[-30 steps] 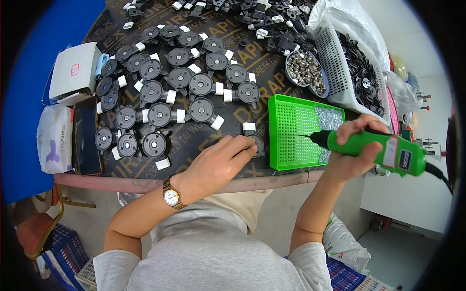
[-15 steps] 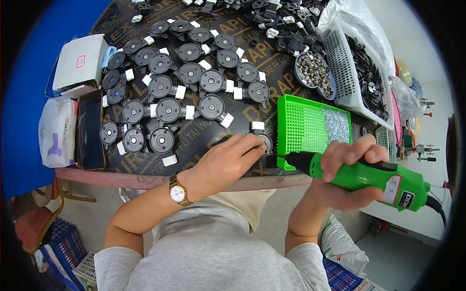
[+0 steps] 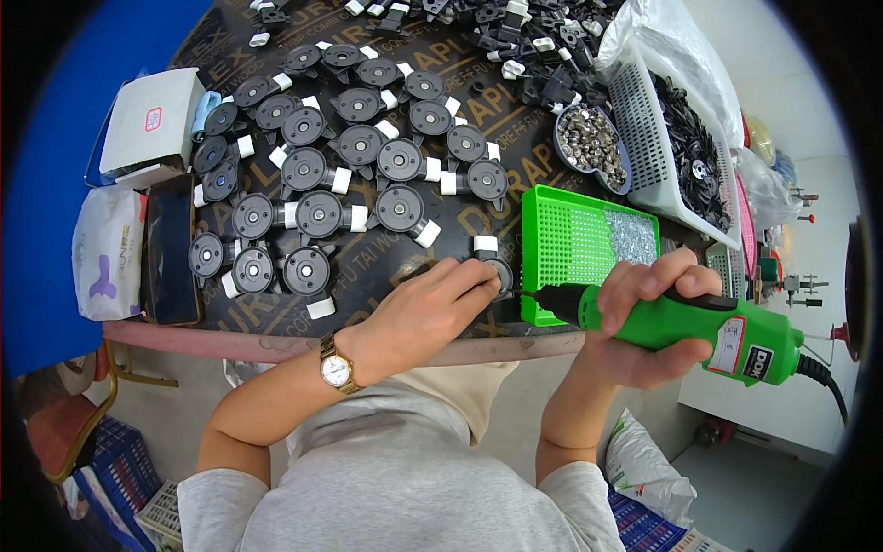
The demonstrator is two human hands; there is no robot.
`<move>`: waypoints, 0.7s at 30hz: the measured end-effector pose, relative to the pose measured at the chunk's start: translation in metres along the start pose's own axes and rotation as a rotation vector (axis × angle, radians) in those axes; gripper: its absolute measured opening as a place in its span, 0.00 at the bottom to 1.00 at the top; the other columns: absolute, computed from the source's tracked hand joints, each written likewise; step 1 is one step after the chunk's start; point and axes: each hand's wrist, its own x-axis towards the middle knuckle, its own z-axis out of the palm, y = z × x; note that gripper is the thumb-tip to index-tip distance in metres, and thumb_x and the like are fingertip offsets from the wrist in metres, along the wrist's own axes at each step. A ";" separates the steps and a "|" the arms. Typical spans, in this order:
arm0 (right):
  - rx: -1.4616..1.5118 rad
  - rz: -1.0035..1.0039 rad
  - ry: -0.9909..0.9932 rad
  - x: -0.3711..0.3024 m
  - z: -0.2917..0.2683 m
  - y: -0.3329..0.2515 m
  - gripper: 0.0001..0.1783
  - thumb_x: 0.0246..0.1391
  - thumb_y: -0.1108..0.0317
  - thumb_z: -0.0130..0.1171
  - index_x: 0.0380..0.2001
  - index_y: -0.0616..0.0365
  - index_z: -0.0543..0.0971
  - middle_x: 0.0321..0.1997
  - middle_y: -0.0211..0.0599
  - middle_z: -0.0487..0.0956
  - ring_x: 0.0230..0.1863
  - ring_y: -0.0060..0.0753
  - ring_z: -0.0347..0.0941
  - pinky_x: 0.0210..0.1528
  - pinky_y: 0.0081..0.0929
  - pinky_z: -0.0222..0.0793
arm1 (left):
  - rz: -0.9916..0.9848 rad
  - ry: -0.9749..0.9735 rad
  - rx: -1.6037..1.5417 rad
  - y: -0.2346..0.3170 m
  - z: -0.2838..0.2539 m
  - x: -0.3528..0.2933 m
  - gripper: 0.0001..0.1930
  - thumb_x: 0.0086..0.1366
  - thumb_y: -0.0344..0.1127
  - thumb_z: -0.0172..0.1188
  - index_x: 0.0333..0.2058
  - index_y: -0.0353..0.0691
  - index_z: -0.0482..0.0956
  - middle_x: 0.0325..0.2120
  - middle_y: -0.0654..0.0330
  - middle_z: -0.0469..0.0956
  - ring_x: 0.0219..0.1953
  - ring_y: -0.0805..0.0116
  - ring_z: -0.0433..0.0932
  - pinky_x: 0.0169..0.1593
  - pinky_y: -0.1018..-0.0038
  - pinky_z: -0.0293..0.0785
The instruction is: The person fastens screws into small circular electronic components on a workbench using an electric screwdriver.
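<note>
My left hand (image 3: pixel 425 308), with a gold watch on its wrist, has its fingers closed on a round black plastic part (image 3: pixel 502 275) at the table's near edge. A white tab (image 3: pixel 486 245) sticks out from the part's far side. In my right hand (image 3: pixel 635 336) is a green electric screwdriver (image 3: pixel 740 339), its black nose pointing left. The thin bit reaches toward the held part; whether it touches cannot be seen. A green perforated tray (image 3: pixel 561 230) with small silver screws (image 3: pixel 631 235) lies just beyond the screwdriver.
Several similar black round parts (image 3: pixel 318 214) with white tabs cover the table's left and middle. A bowl of metal pieces (image 3: pixel 589 143) and a white basket of black parts (image 3: pixel 635 115) stand at the right. A phone (image 3: pixel 173 253), tissue pack (image 3: pixel 108 253) and white box (image 3: pixel 152 120) lie far left.
My right hand and the screwdriver have shifted slightly to the left. My left hand stays on the round black part.
</note>
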 end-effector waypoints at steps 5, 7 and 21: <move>-0.001 -0.017 0.043 -0.001 0.002 -0.002 0.30 0.53 0.43 0.52 0.39 0.61 0.60 0.31 0.41 0.65 0.13 0.24 0.62 0.13 0.18 0.62 | 0.004 -0.003 0.001 -0.001 0.001 -0.001 0.14 0.50 0.23 0.59 0.39 0.34 0.75 0.38 0.59 0.72 0.36 0.64 0.74 0.35 0.73 0.75; -0.009 -0.013 0.041 -0.002 0.003 -0.002 0.30 0.53 0.43 0.52 0.39 0.61 0.60 0.31 0.41 0.65 0.13 0.24 0.62 0.13 0.18 0.62 | 0.004 -0.010 0.008 -0.001 0.001 -0.001 0.15 0.50 0.23 0.59 0.39 0.34 0.75 0.38 0.59 0.72 0.36 0.64 0.74 0.35 0.73 0.75; -0.048 0.037 0.010 0.000 0.013 -0.004 0.31 0.49 0.42 0.57 0.37 0.60 0.61 0.29 0.40 0.66 0.13 0.24 0.62 0.14 0.18 0.63 | -0.012 -0.043 0.002 -0.001 0.001 -0.002 0.18 0.48 0.23 0.59 0.41 0.36 0.74 0.39 0.59 0.71 0.37 0.63 0.73 0.37 0.73 0.74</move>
